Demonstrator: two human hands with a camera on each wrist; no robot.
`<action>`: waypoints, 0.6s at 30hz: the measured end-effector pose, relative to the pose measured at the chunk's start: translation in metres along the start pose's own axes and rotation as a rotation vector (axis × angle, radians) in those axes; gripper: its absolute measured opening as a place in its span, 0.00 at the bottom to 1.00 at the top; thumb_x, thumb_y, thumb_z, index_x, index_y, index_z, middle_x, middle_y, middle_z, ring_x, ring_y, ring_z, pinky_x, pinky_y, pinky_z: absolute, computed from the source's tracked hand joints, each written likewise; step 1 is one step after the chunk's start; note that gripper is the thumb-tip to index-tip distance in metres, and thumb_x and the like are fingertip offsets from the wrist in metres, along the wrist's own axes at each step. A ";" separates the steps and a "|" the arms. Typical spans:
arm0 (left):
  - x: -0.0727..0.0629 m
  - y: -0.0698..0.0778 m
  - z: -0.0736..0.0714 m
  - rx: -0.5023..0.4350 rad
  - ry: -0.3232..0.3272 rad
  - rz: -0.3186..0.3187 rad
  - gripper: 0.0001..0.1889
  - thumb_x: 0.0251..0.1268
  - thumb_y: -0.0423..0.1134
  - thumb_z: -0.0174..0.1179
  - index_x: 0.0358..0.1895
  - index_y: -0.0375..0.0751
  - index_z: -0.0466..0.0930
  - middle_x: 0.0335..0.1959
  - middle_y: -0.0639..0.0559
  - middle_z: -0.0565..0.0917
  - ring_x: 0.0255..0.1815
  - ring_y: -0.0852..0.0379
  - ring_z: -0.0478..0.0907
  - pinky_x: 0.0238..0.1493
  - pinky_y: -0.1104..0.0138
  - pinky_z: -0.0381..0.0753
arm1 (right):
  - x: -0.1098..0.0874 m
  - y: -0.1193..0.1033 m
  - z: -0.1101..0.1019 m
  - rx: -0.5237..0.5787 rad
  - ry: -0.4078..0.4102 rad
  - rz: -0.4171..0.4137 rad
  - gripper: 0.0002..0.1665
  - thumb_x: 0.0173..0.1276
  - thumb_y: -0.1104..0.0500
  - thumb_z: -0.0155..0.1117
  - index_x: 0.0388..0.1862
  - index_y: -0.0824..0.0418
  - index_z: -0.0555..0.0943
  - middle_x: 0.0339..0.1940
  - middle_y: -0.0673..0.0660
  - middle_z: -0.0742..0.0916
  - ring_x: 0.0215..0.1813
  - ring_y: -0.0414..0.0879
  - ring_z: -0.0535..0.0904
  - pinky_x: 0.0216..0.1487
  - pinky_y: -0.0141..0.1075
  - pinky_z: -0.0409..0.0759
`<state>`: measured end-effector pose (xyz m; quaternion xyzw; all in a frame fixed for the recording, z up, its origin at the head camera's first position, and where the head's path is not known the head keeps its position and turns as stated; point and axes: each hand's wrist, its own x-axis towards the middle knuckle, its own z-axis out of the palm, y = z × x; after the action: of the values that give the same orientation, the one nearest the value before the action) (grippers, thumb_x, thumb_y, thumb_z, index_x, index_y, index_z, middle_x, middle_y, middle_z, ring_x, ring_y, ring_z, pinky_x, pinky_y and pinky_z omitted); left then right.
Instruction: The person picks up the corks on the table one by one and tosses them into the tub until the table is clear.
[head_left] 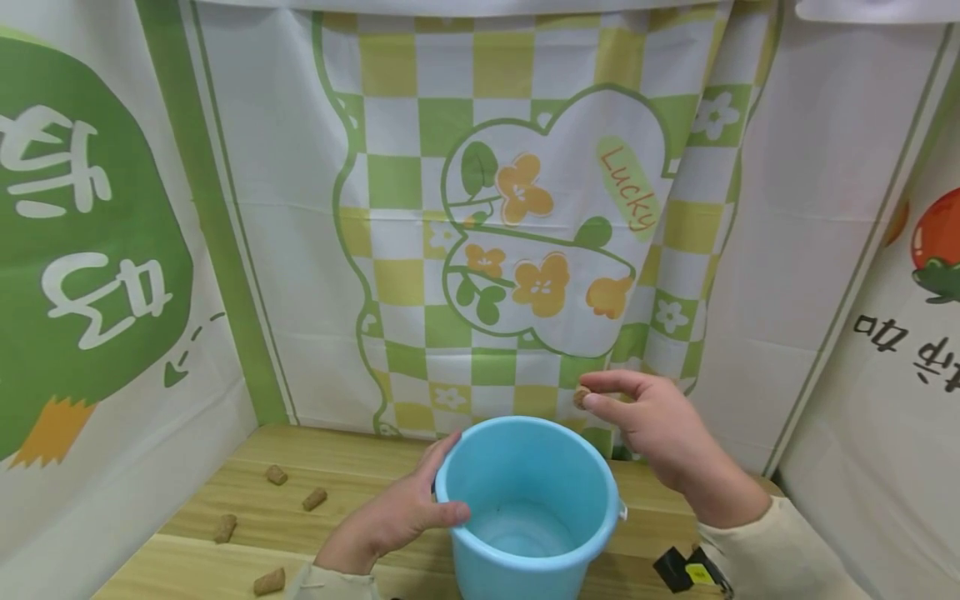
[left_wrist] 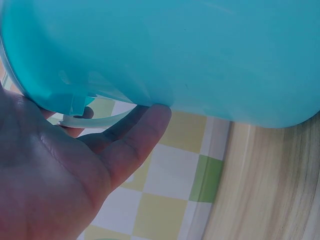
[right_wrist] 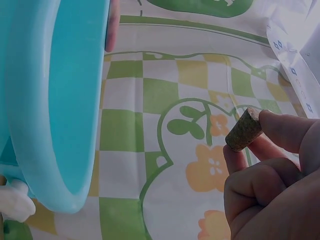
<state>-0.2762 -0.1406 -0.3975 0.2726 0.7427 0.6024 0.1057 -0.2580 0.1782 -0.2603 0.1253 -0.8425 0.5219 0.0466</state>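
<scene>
Cork pinched beside a blue bucket

On my head feed, the cork point(head_left: 581, 397) sits off the far right side of the bucket point(head_left: 525, 575), apart from its rim. The right hand point(head_left: 660, 425) grasps it between thumb and forefinger, the other fingers folded beneath. My right wrist feed shows a short, tapered plug with a speckled brown grain.

The bucket is smooth, pale blue and round, with a rolled rim; its paler floor shows faint rings. The left hand point(head_left: 401, 508) grips the bucket's left side, thumb hooked over the rim, fingers against the outer wall. In my left wrist view, a white handle point(left_wrist: 100, 121) hangs by the bucket's wall.

The bucket stands on a wood-grained table point(head_left: 180, 567). Left of it lie four more corks, scattered apart: point(head_left: 277, 475), point(head_left: 315, 499), point(head_left: 225, 528) and point(head_left: 269, 582). To its right, by the cream sleeve point(head_left: 772, 554), I see a black object point(head_left: 673, 570) with a yellow label.

Behind the bucket hangs a checkered cloth point(head_left: 397, 67) in green, yellow and white, softly creased and printed with orange flowers and "Lucky". White printed sheets flank it: a large green shape point(head_left: 142, 225) to the bucket's left, a red tomato print point(head_left: 941, 242) to its right.
</scene>
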 end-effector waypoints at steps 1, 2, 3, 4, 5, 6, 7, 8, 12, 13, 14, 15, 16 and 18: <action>0.000 0.000 0.000 0.002 0.001 0.002 0.58 0.57 0.60 0.71 0.82 0.50 0.41 0.77 0.41 0.48 0.67 0.38 0.63 0.60 0.52 0.69 | 0.000 0.000 0.001 -0.002 -0.001 0.000 0.24 0.69 0.46 0.68 0.59 0.58 0.83 0.56 0.55 0.85 0.59 0.53 0.75 0.47 0.44 0.75; 0.000 0.000 0.000 0.004 0.001 0.003 0.58 0.57 0.60 0.71 0.81 0.50 0.41 0.77 0.42 0.48 0.67 0.38 0.63 0.60 0.52 0.69 | 0.000 0.000 0.002 0.005 -0.003 0.007 0.24 0.69 0.47 0.68 0.59 0.57 0.83 0.55 0.55 0.85 0.55 0.53 0.76 0.42 0.42 0.75; 0.000 -0.001 0.000 0.004 0.000 0.004 0.58 0.57 0.60 0.71 0.81 0.50 0.41 0.77 0.42 0.48 0.67 0.38 0.63 0.60 0.52 0.69 | 0.000 -0.001 0.003 0.005 -0.002 0.007 0.24 0.69 0.47 0.68 0.58 0.57 0.84 0.55 0.55 0.85 0.54 0.52 0.76 0.40 0.41 0.75; 0.000 -0.001 0.000 0.003 -0.001 0.006 0.58 0.57 0.60 0.71 0.81 0.50 0.41 0.77 0.41 0.48 0.67 0.38 0.63 0.60 0.53 0.69 | 0.000 -0.001 0.004 0.003 -0.003 0.007 0.24 0.69 0.46 0.68 0.58 0.57 0.84 0.55 0.54 0.85 0.54 0.52 0.76 0.39 0.40 0.75; 0.001 -0.001 0.000 -0.001 -0.003 0.006 0.58 0.57 0.59 0.71 0.81 0.50 0.40 0.77 0.41 0.48 0.67 0.38 0.63 0.60 0.53 0.69 | 0.000 -0.001 0.005 0.002 -0.005 0.006 0.24 0.69 0.46 0.68 0.59 0.57 0.83 0.55 0.54 0.85 0.55 0.53 0.76 0.42 0.42 0.76; 0.001 -0.001 0.000 -0.005 -0.005 0.006 0.57 0.57 0.59 0.71 0.81 0.50 0.40 0.77 0.41 0.48 0.67 0.38 0.63 0.60 0.53 0.70 | 0.000 -0.001 0.005 0.003 -0.008 0.004 0.25 0.69 0.46 0.69 0.60 0.57 0.83 0.56 0.54 0.85 0.56 0.54 0.77 0.46 0.44 0.76; 0.001 0.000 0.000 -0.006 -0.006 0.006 0.57 0.57 0.59 0.71 0.81 0.50 0.40 0.77 0.41 0.48 0.67 0.38 0.64 0.59 0.53 0.70 | 0.000 -0.001 0.006 0.000 -0.012 -0.001 0.26 0.69 0.46 0.69 0.62 0.56 0.82 0.58 0.54 0.84 0.59 0.55 0.75 0.51 0.48 0.75; 0.001 0.000 0.000 -0.008 -0.008 0.007 0.57 0.57 0.59 0.71 0.81 0.50 0.40 0.77 0.41 0.48 0.67 0.38 0.64 0.59 0.53 0.70 | 0.000 0.000 0.006 0.001 -0.018 -0.002 0.28 0.68 0.46 0.69 0.64 0.55 0.80 0.59 0.54 0.83 0.61 0.56 0.74 0.54 0.52 0.75; 0.001 0.000 0.000 -0.011 -0.010 0.004 0.57 0.57 0.59 0.71 0.81 0.52 0.41 0.77 0.41 0.47 0.66 0.38 0.63 0.59 0.53 0.71 | -0.001 0.002 0.006 0.016 -0.047 -0.008 0.36 0.67 0.46 0.71 0.71 0.53 0.74 0.65 0.56 0.79 0.66 0.58 0.71 0.61 0.62 0.68; 0.001 0.000 0.000 -0.010 -0.011 0.004 0.57 0.57 0.59 0.71 0.81 0.52 0.41 0.77 0.41 0.47 0.66 0.38 0.64 0.59 0.53 0.71 | -0.001 0.003 0.006 0.022 -0.053 -0.008 0.37 0.67 0.46 0.71 0.72 0.53 0.73 0.66 0.57 0.79 0.66 0.58 0.72 0.61 0.61 0.69; 0.001 0.000 0.000 -0.013 -0.012 0.004 0.57 0.57 0.59 0.71 0.81 0.52 0.41 0.77 0.41 0.47 0.66 0.38 0.64 0.59 0.53 0.71 | -0.001 0.003 0.005 0.031 -0.056 -0.005 0.37 0.67 0.46 0.71 0.72 0.53 0.73 0.67 0.57 0.78 0.64 0.57 0.74 0.60 0.60 0.70; 0.001 0.000 0.000 -0.016 -0.013 0.003 0.57 0.57 0.59 0.71 0.81 0.52 0.40 0.77 0.41 0.47 0.66 0.38 0.64 0.59 0.53 0.71 | -0.001 0.005 0.004 0.042 -0.056 -0.002 0.37 0.66 0.46 0.71 0.72 0.53 0.73 0.67 0.58 0.78 0.62 0.56 0.76 0.58 0.57 0.73; 0.001 0.000 0.000 -0.023 -0.016 0.003 0.57 0.57 0.59 0.71 0.81 0.52 0.40 0.77 0.41 0.47 0.66 0.38 0.64 0.59 0.53 0.71 | -0.001 0.006 0.003 0.051 -0.056 0.001 0.38 0.66 0.46 0.71 0.72 0.54 0.73 0.67 0.59 0.78 0.60 0.56 0.78 0.55 0.53 0.75; 0.001 -0.001 0.000 -0.030 -0.022 0.005 0.57 0.58 0.59 0.71 0.81 0.53 0.40 0.77 0.41 0.47 0.66 0.38 0.64 0.58 0.53 0.72 | -0.002 0.009 0.001 0.076 -0.052 0.012 0.38 0.66 0.46 0.71 0.72 0.54 0.73 0.67 0.59 0.78 0.58 0.55 0.79 0.45 0.43 0.77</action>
<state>-0.2773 -0.1400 -0.3978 0.2796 0.7315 0.6108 0.1165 -0.2587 0.1811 -0.2688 0.1354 -0.8238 0.5502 0.0168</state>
